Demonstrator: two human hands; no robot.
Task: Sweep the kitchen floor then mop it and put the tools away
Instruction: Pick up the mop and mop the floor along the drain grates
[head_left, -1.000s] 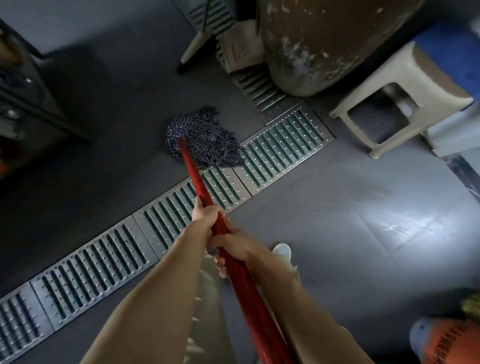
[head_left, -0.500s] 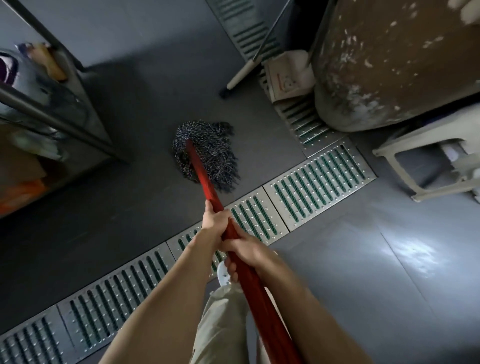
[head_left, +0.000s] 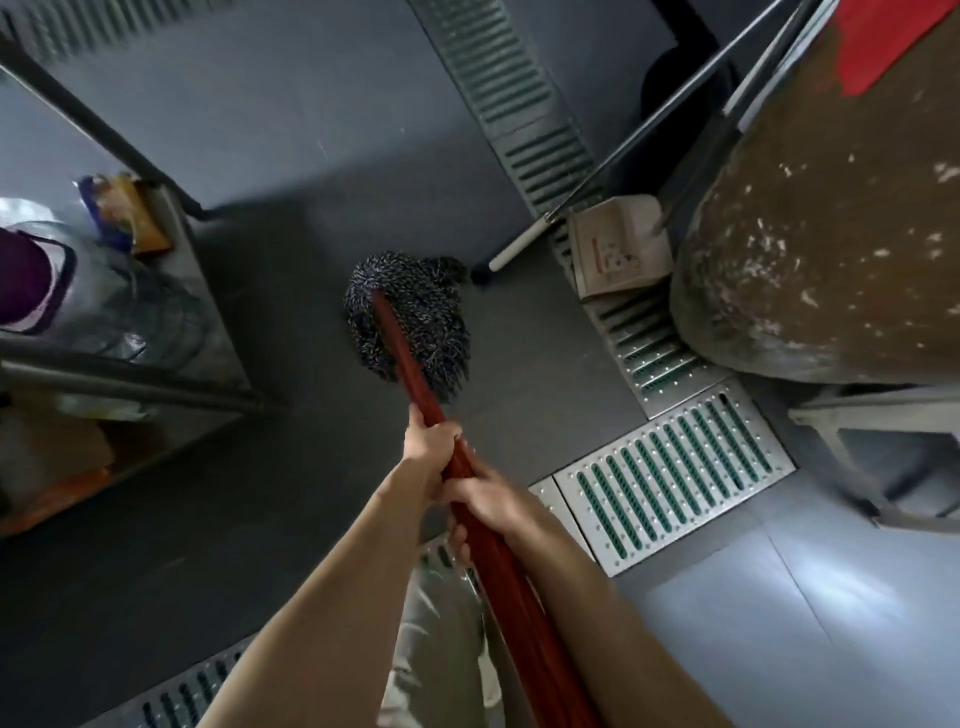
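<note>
A mop with a red handle (head_left: 402, 358) and a dark stringy head (head_left: 415, 312) rests on the grey floor (head_left: 322, 171) ahead of me. My left hand (head_left: 431, 441) grips the handle higher toward the head. Just below it, my right hand (head_left: 483, 499) is wrapped around the same handle. The handle runs back down between my forearms toward the bottom edge of the view.
Metal drain grates (head_left: 670, 473) run across the floor and up toward the back. A large brown barrel (head_left: 821, 234) stands at right beside a stool (head_left: 883, 452). A dustpan (head_left: 618, 249) and a leaning pole (head_left: 524, 241) sit by the barrel. A metal shelf (head_left: 124, 374) with bags stands at left.
The mop head has slid forward off the grate edge onto the bare floor toward the shelf and the leaning pole. I have stepped forward across the grate; both hands keep their grip.
</note>
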